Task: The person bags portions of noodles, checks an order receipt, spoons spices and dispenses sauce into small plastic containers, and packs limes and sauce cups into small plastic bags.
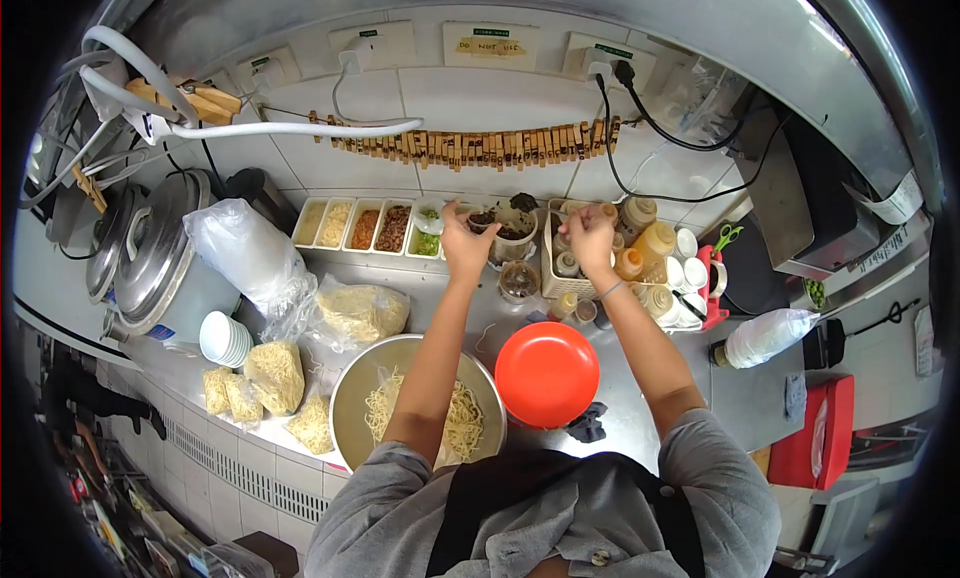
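My left hand (468, 240) reaches to the back of the counter, its fingers closed at a small container of dark contents (484, 220). Just right of it stands a clear tub (514, 234) with dark pieces in it. My right hand (590, 236) is over a cream basket (556, 284) of sauce bottles, fingers curled around something hidden. Below my hands sits a small clear jar (518, 281). An orange-red plate (547, 375) lies near the counter's front, beside a large metal bowl (345, 403) of noodles.
White trays of toppings (366, 227) line the back left. Bagged noodles (362, 312), stacked white cups (226, 339) and a lidded pot (160, 248) are at the left. A red rack (715, 281) and a wrapped bottle (768, 338) stand right. A person's leg (110, 398) shows far left.
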The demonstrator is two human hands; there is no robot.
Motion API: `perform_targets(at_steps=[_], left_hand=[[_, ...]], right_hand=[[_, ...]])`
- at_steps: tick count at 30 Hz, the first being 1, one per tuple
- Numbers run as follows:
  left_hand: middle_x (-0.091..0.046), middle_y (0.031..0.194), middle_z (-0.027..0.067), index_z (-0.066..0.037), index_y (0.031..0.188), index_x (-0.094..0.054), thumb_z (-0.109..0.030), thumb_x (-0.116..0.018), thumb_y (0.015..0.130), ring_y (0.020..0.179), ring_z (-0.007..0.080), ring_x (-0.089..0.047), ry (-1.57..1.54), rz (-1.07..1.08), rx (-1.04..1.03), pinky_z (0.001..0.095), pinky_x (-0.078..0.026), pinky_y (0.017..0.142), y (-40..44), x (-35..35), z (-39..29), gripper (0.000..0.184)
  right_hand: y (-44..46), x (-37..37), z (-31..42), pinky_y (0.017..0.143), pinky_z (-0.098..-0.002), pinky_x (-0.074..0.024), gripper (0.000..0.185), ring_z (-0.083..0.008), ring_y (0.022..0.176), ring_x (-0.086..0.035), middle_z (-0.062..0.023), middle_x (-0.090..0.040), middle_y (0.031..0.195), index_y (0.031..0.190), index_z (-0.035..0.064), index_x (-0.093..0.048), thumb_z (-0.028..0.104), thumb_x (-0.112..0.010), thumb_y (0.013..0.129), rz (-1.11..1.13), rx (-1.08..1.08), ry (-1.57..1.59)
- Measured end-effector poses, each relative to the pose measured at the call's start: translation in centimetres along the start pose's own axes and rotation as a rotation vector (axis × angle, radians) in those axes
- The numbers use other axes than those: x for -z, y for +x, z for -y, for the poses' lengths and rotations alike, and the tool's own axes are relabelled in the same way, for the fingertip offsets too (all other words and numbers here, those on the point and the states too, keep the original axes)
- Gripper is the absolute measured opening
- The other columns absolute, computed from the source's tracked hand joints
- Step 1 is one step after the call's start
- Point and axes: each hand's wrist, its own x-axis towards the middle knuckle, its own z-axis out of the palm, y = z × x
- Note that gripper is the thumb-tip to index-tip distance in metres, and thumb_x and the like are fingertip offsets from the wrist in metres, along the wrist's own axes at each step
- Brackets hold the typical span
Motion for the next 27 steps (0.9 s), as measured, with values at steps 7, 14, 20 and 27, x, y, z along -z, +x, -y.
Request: perform_targets(at_steps=[7, 14, 20, 27], left_hand=[[-0.064, 0.098, 0.0173, 0.003, 0.119, -0.042, -0.017, -0.085, 0.06, 0.074, 0.0184, -0.06, -0.155, -0.014, -0.038, 0.0282, -0.051, 0.065, -0.3, -0.4, 1.0, 0.076], [-0.064, 0.1, 0.0182, 0.003, 0.119, -0.042, -0.016, -0.084, 0.06, 0.08, 0.02, -0.062, -0.111, -0.048, -0.042, 0.029, -0.05, 0.069, -0.1, -0.4, 1.0, 0.076], [-0.064, 0.099, 0.0171, 0.004, 0.12, -0.04, -0.015, -0.084, 0.06, 0.082, 0.0196, -0.062, -0.111, -0.014, -0.055, 0.0283, -0.05, 0.071, -0.4, -1.1, 1.3, 0.077], [-0.064, 0.096, 0.0148, 0.004, 0.121, -0.039, -0.012, -0.084, 0.061, 0.084, 0.0186, -0.063, -0.173, 0.039, -0.051, 0.0273, -0.049, 0.07, -1.1, -2.3, 0.0, 0.076]], right_hand=[[-2.5, 0.3, -1.7, 0.06, -0.0399, -0.0479, 0.013, -0.0334, 0.067, -0.06, -0.0152, -0.06, 0.071, 0.078, 0.002, -0.052, 0.01, -0.06, 0.084, 0.154, 0.68, -0.626], [-2.9, 0.7, -1.2, 0.058, -0.039, -0.048, 0.011, -0.0313, 0.065, -0.059, -0.0138, -0.06, 0.071, 0.079, 0.002, -0.052, 0.006, -0.062, 0.081, 0.112, 0.797, -0.685], [-3.1, 0.8, 2.2, 0.057, -0.0394, -0.0474, 0.008, -0.0308, 0.062, -0.059, -0.0133, -0.06, 0.068, 0.08, 0.0024, -0.055, 0.005, -0.063, 0.08, -0.026, 0.625, -0.474], [-3.8, 0.0, 4.1, 0.059, -0.037, -0.0489, 0.008, -0.0287, 0.064, -0.062, -0.0113, -0.062, 0.069, 0.08, 0.0031, -0.055, 0.006, -0.062, 0.082, 0.025, 0.703, -0.468]])
